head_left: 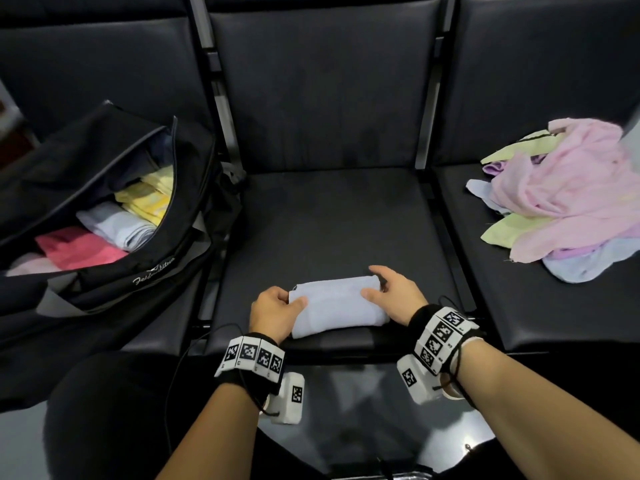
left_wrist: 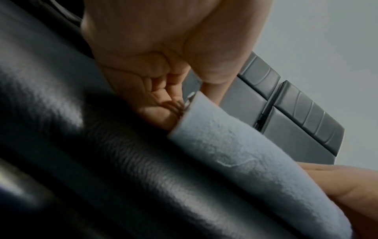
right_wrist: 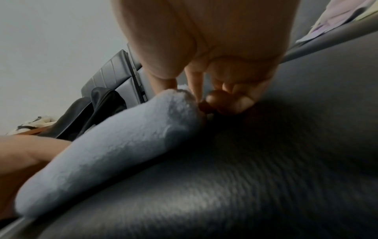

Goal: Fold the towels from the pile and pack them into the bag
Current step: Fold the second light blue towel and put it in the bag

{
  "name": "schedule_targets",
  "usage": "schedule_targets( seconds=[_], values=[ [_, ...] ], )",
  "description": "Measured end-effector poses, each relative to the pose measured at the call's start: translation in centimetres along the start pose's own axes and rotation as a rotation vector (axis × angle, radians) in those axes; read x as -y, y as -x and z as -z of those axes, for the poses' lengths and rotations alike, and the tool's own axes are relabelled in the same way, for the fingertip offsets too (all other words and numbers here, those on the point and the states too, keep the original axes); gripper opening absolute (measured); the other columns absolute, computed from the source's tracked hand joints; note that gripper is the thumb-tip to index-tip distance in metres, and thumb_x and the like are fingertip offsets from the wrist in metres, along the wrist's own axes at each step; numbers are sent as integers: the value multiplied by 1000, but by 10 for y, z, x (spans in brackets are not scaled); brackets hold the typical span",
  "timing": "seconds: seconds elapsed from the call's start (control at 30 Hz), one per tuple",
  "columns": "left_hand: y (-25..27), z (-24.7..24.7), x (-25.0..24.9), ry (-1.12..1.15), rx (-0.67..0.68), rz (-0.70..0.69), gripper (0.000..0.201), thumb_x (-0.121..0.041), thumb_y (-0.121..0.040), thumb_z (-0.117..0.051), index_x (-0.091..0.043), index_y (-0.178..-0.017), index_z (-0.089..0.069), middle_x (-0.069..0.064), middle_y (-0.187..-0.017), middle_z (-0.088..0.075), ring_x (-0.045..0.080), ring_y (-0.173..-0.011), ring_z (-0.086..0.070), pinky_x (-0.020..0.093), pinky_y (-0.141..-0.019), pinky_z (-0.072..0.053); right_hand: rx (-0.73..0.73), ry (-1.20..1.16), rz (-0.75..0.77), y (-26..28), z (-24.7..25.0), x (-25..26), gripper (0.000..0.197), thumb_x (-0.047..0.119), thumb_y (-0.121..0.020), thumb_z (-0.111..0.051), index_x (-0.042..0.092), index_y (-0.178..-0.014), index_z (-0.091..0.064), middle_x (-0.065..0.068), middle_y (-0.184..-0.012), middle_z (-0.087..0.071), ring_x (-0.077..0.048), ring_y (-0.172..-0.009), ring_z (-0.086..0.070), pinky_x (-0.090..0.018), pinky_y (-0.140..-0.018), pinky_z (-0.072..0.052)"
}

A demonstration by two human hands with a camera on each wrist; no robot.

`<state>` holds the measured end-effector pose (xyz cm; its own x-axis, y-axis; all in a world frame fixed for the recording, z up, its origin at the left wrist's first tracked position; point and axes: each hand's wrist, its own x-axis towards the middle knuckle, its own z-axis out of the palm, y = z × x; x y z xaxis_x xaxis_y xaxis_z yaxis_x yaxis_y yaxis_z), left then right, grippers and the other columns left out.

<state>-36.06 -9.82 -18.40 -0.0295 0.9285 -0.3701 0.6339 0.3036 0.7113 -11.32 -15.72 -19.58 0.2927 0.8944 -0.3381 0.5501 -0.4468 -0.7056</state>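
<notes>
A black padded bench (head_left: 329,216) is carrying the folded light blue towel (head_left: 337,306), its long axis lying left to right. The left hand (head_left: 273,311) and right hand (head_left: 394,296) are each grasping one end of it.

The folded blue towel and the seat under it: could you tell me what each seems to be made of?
The towel looks like soft terry or microfibre cloth: matt with a fuzzy, nubby pile in the wrist views. The seat looks like black leather or a vinyl imitation: a fine grain with a dull sheen; which one cannot be told.
</notes>
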Motion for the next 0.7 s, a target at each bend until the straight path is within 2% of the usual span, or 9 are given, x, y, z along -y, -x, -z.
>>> schedule_targets(
  seconds=[0.03, 0.13, 0.27, 0.33, 0.4, 0.47, 0.53, 0.6, 0.7],
  values=[
    [0, 1, 0, 9, 11, 7, 21, -37, -75, -77, -21, -78, -65, -2, -80, -70, 25, -83, -69, 44, -73, -61, 30, 27, 0, -2, 1, 2, 47, 41, -86, -70, 32, -130, -58, 8, -116, -63, -16, -111, -60, -28, -96, -46],
    [1, 3, 0, 11, 48, -6, 20, -35, -77, -74, -21, -82, -61, 0, -83, -69, 27, -85, -69, 48, -74, -61, 81, 54, -2, -5, 3, 6, 21, 40, -85, -69, 29, -102, -62, 7, -95, -65, -17, -94, -62, -28, -77, -47],
    [4, 5, -1, 20, 84, -21, 17, -31, -80, -70, -24, -89, -58, -1, -86, -66, 25, -87, -67, 47, -78, -60, 59, 27, 37, 2, 5, 6, 16, 33, -82, -74, 27, -85, -58, 6, -82, -60, -15, -79, -57, -19, -61, -42],
    [7, 8, -4, -1, 96, -39, 20, -26, -82, -68, -26, -99, -58, -1, -93, -66, 24, -93, -66, 41, -84, -58, 31, 5, 82, 8, 9, 10, 18, 31, -80, -75, 27, -82, -58, 4, -82, -61, -15, -78, -57, -20, -62, -43],
    [11, 10, -9, -63, 93, -110, 34, -18, -82, -65, -25, -114, -57, 0, -104, -63, 24, -103, -62, 33, -90, -51, 24, -70, 152, 17, 17, 20, 19, 29, -78, -77, 25, -82, -59, 3, -82, -64, -18, -78, -59, -29, -68, -47],
    [20, 14, -22, -95, 100, -241, 51, -13, -78, -64, -26, -127, -56, -3, -116, -55, 20, -113, -54, 32, -99, -45, 41, -163, 259, 27, 27, 38, 21, 25, -74, -79, 24, -84, -60, 0, -85, -68, -24, -82, -64, -37, -74, -51],
    [31, 22, -39, -91, 199, -406, 67, -17, -72, -66, -31, -136, -50, -12, -126, -47, 13, -122, -43, 32, -108, -40, 70, -164, 402, 37, 38, 61, 24, 23, -73, -80, 26, -88, -61, 2, -87, -68, -20, -83, -65, -35, -75, -52],
    [41, 28, -55, -70, 335, -533, 75, -29, -65, -69, -35, -137, -48, -18, -130, -47, 7, -124, -44, 33, -109, -40, 100, -65, 540, 46, 47, 86, 26, 26, -74, -80, 29, -93, -61, 8, -89, -67, -9, -81, -63, -29, -74, -53],
    [48, 32, -68, -46, 398, -551, 67, -41, -62, -75, -34, -125, -55, -14, -119, -62, 9, -113, -59, 42, -103, -47, 133, 117, 664, 55, 58, 117, 27, 30, -77, -77, 30, -98, -62, 13, -95, -68, -6, -89, -63, -33, -80, -53]
  ],
)
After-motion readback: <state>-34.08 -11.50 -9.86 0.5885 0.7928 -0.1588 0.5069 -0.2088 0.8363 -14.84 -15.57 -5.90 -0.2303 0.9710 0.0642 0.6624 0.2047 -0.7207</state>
